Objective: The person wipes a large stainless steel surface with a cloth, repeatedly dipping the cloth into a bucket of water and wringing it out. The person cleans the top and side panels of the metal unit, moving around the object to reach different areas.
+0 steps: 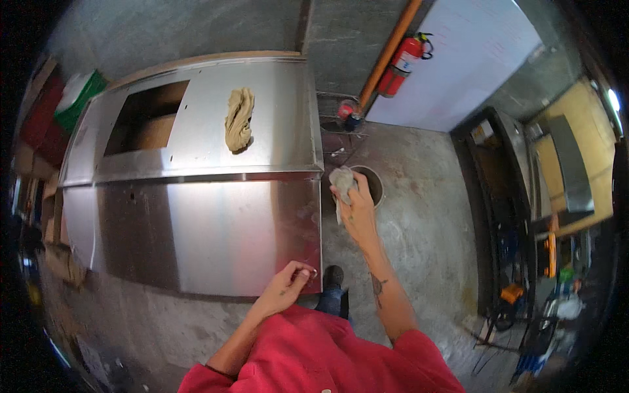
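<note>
In my right hand (355,208) is a crumpled pale grey rag (342,179), gripped just off the right edge of a stainless steel cabinet (196,229). Behind that hand a round bucket (379,190) stands on the floor, partly hidden by it. My left hand (288,283) is closed near the cabinet's front right corner. Something tiny and pale shows at its fingertips, too small to name. On the steel top lies a folded tan cloth (239,121), to the right of a rectangular cutout (147,118) with a brown inside.
A red fire extinguisher (401,65) hangs beside an orange pipe (392,49) and a white board (458,62). Dark shelving (498,209) with tools lines the right side. Behind the cabinet's left end sits a green crate (82,101). Concrete floor (426,196) lies between.
</note>
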{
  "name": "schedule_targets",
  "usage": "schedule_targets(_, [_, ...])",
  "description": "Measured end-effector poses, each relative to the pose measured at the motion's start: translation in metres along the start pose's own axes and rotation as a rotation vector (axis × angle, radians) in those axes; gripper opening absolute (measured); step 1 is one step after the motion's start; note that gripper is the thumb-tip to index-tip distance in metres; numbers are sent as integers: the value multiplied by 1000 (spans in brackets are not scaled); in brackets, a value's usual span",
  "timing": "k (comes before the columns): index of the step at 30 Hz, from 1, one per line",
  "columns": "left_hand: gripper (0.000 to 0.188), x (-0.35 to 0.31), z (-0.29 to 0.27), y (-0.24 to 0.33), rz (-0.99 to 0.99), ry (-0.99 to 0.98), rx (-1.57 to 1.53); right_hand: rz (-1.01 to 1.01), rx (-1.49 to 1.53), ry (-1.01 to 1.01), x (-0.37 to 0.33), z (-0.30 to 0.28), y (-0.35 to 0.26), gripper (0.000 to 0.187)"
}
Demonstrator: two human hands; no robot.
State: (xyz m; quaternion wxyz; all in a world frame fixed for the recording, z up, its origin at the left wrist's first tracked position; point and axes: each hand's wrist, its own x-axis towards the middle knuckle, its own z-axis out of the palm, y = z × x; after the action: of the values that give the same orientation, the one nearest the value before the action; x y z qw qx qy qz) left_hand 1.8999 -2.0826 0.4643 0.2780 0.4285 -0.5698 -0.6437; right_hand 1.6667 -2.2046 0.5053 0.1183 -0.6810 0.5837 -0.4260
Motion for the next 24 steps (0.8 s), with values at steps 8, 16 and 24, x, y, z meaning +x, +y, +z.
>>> schedule_targets(8, [27, 1, 88, 6, -167, 486, -405, -401, 82, -243, 53, 43, 65, 28])
schedule_targets(16, [28, -4, 150, 18, -179, 697, -410, -551, 111, -242, 53, 46, 83, 16])
schedule_targets(24, [31, 7, 132, 16, -143, 737, -403, -543, 121, -319, 62, 38, 84, 20])
